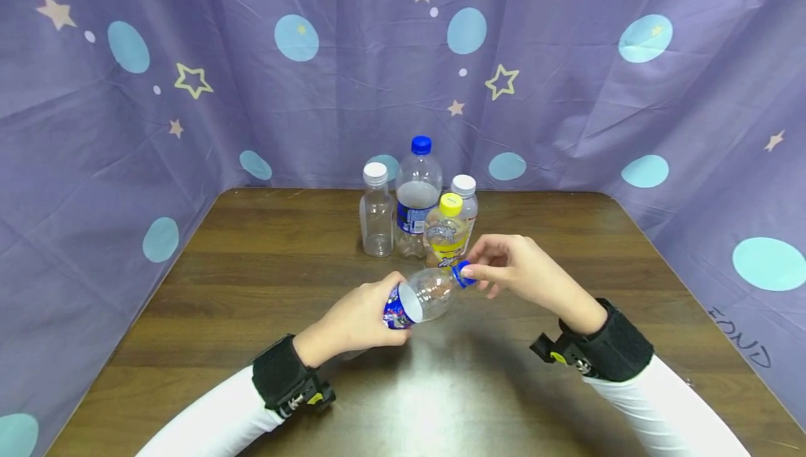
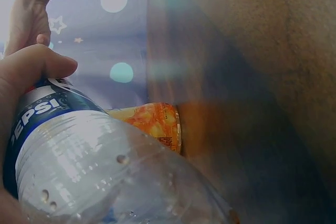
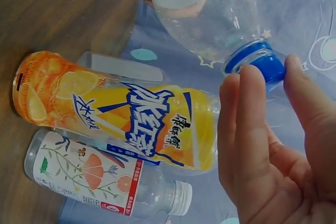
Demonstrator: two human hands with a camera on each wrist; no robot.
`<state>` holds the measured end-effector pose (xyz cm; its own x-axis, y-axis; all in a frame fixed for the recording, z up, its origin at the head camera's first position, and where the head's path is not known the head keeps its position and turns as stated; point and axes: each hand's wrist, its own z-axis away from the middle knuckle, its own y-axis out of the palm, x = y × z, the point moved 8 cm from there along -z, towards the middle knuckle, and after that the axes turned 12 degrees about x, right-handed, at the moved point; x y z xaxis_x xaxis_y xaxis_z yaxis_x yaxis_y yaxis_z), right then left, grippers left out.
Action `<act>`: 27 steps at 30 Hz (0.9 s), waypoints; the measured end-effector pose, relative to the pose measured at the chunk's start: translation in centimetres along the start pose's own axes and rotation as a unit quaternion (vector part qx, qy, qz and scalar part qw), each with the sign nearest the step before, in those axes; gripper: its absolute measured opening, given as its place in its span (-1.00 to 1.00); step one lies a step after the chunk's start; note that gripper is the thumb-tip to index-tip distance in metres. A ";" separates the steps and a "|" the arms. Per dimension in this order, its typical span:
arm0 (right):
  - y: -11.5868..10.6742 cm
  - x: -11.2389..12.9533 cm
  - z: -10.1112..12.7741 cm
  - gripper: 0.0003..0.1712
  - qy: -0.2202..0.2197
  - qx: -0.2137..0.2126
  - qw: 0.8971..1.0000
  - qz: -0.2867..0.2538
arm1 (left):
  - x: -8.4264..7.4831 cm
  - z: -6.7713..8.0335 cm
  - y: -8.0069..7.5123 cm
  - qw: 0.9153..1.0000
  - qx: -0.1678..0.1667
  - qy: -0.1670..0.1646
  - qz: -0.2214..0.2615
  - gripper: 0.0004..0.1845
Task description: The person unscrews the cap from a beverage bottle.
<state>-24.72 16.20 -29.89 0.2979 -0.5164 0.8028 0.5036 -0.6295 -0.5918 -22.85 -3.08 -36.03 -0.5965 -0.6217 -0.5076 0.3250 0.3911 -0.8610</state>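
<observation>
Above the wooden table (image 1: 252,282), the left hand (image 1: 355,320) grips an empty Pepsi bottle (image 1: 423,296) held sideways, while the right hand (image 1: 519,268) pinches its blue cap (image 1: 464,273). The cap-turning step seems underway; next likely needs a firm twist.

Backdrop: I see a purple cloth (image 1: 567,93) hung behind and along both sides, wrinkled, closing in the table on three sides.
Pattern: pale blue dots, cream stars and outlined stars are scattered over my view of it.
Writing: dark letters (image 1: 743,345) show on the cloth at the lower right; I cannot read them whole.
Table: a dark brown wooden table (image 1: 252,282) with visible grain fills the lower half.
Light: I see a bright glare patch (image 1: 434,387) on the near tabletop, lit from above.
</observation>
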 end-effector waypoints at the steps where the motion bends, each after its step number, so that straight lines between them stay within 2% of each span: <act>1: 0.0 0.0 0.0 -0.73 0.000 0.000 1.000 0.000 | 0.0 0.0 0.0 1.000 0.000 -0.001 0.000 -0.36; 7: 0.1 0.4 0.2 -0.70 -0.023 0.012 0.999 -0.027 | 0.2 0.0 0.1 1.000 0.001 -0.004 0.000 -0.36; 12: 0.0 0.8 0.5 -0.66 -0.049 0.009 0.999 0.007 | 0.4 0.0 0.3 1.000 0.003 -0.007 0.001 -0.36; 19: -0.1 0.5 0.4 -0.76 -0.031 -0.016 0.999 -0.013 | 0.4 -0.1 0.2 1.000 -0.002 -0.006 -0.001 -0.35; 23: -0.2 0.4 0.3 -0.65 -0.017 -0.024 0.999 0.014 | 0.1 0.0 0.2 1.000 0.000 -0.005 -0.009 -0.35; 27: -0.3 0.1 0.3 -0.54 0.004 -0.014 1.000 0.025 | 0.0 0.0 0.2 1.000 -0.002 -0.005 -0.014 -0.35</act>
<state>-24.57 16.47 -29.61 0.3153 -0.5525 0.7716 0.4645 -0.6192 -0.6332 -22.76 -3.01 -36.21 -0.5980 -0.6394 -0.4833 0.3054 0.3757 -0.8749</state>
